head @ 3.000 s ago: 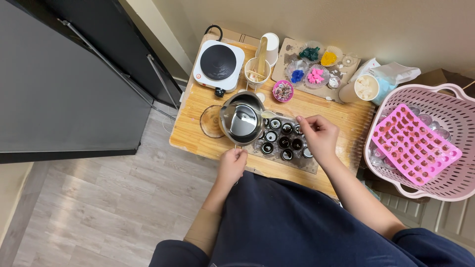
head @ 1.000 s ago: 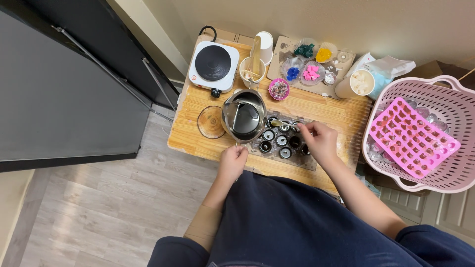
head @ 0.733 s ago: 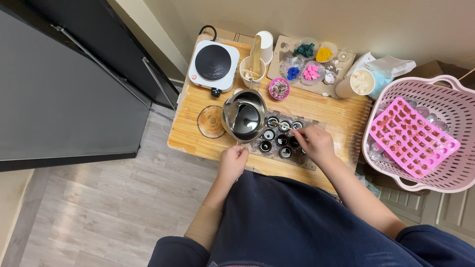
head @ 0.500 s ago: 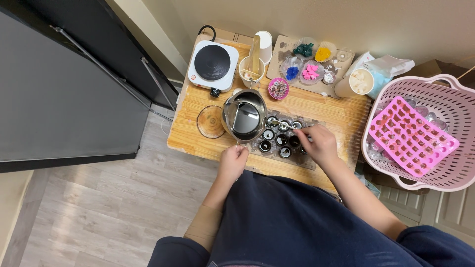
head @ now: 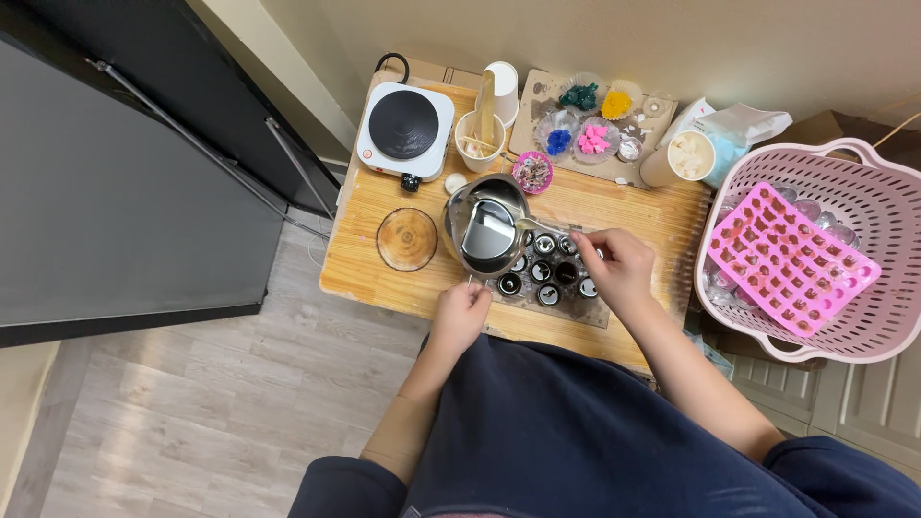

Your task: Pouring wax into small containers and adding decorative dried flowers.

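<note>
**Two hands at a cluster of small jars**

Both hands worked over a low wooden table [head: 384,278]. Small round jars [head: 552,273] stood in a group on a dark mat, between the two hands. The right hand [head: 619,269] lay curled at the group's right edge, fingertips drawn together over one of the jars on that side; whether it actually pinched something could not be made out. The left hand [head: 460,312] sat near the table's front edge, fingers closed on a thin handle that ran up to the steel pot [head: 487,230], which hung tilted just left of the jars and overlapped the nearest ones.

What the pot held was unclear behind its glare. Several jars were hidden under the right hand. A pink basket [head: 863,336] beside the table was cut off at the frame's right edge.
</note>
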